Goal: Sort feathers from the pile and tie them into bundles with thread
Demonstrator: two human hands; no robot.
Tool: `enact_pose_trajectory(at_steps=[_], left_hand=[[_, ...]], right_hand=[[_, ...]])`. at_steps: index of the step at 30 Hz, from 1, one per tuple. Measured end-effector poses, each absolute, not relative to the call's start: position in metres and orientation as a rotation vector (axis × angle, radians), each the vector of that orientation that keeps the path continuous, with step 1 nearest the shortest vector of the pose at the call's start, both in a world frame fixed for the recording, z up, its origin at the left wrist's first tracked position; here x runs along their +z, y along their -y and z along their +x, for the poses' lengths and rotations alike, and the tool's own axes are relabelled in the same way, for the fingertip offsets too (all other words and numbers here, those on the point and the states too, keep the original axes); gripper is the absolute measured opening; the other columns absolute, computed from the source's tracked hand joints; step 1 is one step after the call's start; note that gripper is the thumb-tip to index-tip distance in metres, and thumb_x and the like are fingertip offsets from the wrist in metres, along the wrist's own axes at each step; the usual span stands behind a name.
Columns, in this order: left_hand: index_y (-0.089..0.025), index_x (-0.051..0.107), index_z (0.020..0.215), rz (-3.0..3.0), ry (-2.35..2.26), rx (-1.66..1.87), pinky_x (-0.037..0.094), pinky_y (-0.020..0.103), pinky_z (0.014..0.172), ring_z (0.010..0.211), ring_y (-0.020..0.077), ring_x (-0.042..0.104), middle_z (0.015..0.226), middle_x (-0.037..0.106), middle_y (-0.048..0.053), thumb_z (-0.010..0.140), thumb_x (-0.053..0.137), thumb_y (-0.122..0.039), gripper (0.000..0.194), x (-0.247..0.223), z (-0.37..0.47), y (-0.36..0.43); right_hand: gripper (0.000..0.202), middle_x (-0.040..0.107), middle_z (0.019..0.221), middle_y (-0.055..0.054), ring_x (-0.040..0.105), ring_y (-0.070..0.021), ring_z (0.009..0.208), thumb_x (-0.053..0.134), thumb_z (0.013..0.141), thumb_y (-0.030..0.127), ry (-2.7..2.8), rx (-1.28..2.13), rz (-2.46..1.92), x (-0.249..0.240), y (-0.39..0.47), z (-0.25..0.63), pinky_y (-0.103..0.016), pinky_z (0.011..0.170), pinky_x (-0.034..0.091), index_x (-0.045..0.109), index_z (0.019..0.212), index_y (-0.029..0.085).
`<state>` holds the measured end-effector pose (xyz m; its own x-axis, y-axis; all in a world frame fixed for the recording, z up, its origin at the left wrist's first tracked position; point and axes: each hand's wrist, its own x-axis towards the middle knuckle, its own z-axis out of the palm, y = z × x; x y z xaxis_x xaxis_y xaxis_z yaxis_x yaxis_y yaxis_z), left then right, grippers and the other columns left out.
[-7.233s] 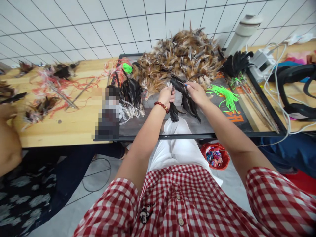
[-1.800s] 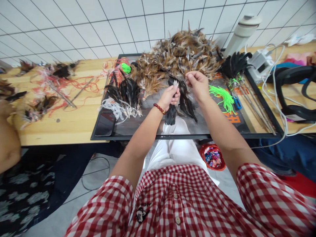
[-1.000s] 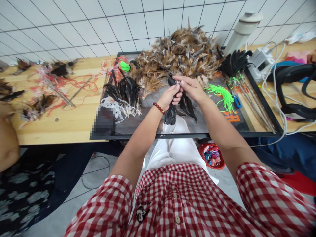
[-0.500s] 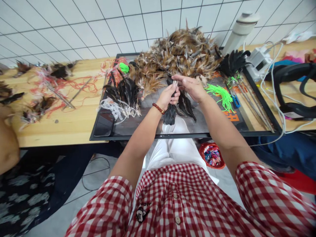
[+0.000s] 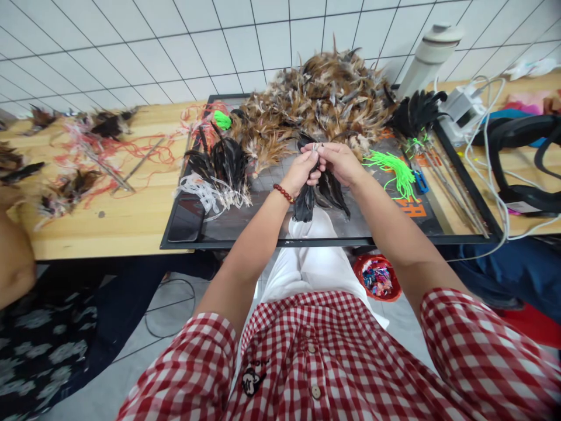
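The left hand grips a bundle of black feathers over the board; the right hand pinches its quill ends. Gathering seems partly done: loose black feathers lie just beside it, ungathered

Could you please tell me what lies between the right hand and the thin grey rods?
In the head view, the bright green strands and then a small blue object lie between the right hand and the thin grey rods.
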<state>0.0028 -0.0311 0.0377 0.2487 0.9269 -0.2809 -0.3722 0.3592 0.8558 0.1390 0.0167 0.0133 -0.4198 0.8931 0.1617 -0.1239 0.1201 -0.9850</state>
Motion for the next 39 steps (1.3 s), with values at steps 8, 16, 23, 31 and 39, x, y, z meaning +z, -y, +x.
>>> enact_pose_trajectory(at_steps=[8,16,23,31,39], left_hand=[[-0.017,0.053,0.081,0.850,-0.941,1.040,0.026,0.010,0.040,0.042,0.0008,0.042,0.057,0.048,-0.008,0.095,0.064,-0.034,0.024,0.037,0.000,0.030],[-0.017,0.058,0.086,0.802,-0.929,1.077,0.028,0.011,0.040,0.043,0.0012,0.045,0.060,0.054,-0.006,0.092,0.067,-0.036,0.022,0.037,-0.001,0.029],[-0.017,0.056,0.085,0.842,-0.953,1.057,0.024,0.011,0.039,0.041,0.0007,0.041,0.055,0.047,-0.008,0.093,0.066,-0.036,0.023,0.034,-0.001,0.028],[-0.018,0.054,0.084,0.816,-0.965,1.081,0.023,0.010,0.039,0.041,0.0004,0.040,0.057,0.047,-0.008,0.093,0.065,-0.035,0.022,0.034,-0.001,0.027],[-0.019,0.049,0.083,0.764,-0.907,1.069,0.020,0.009,0.039,0.039,-0.0006,0.033,0.058,0.039,-0.010,0.097,0.060,-0.038,0.026,0.031,-0.003,0.024]], right_hand=[[0.049,0.074,0.087,-0.002,0.065,-0.0149,0.075,0.076,0.074,0.067,1.437,1.213,-0.830,0.011,-0.024,0.140,-0.033,0.074,0.058,0.075,0.097,0.023],[0.034,0.068,0.072,0.000,0.065,-0.0157,0.073,0.075,0.079,0.054,1.428,1.058,-0.902,0.010,-0.024,0.139,-0.033,0.074,0.056,0.072,0.080,0.021],[0.034,0.066,0.068,0.000,0.064,-0.0146,0.069,0.080,0.075,0.052,1.462,1.099,-0.881,0.014,-0.019,0.139,-0.032,0.072,0.056,0.074,0.079,0.019],[0.020,0.074,0.082,-0.002,0.070,-0.0183,0.084,0.078,0.079,0.039,1.464,0.991,-0.896,0.007,-0.027,0.138,-0.038,0.085,0.059,0.078,0.090,0.022],[0.026,0.079,0.104,-0.005,0.072,-0.0231,0.104,0.071,0.085,0.046,1.773,0.709,-0.861,0.008,-0.026,0.147,-0.043,0.103,0.054,0.083,0.097,0.026]])
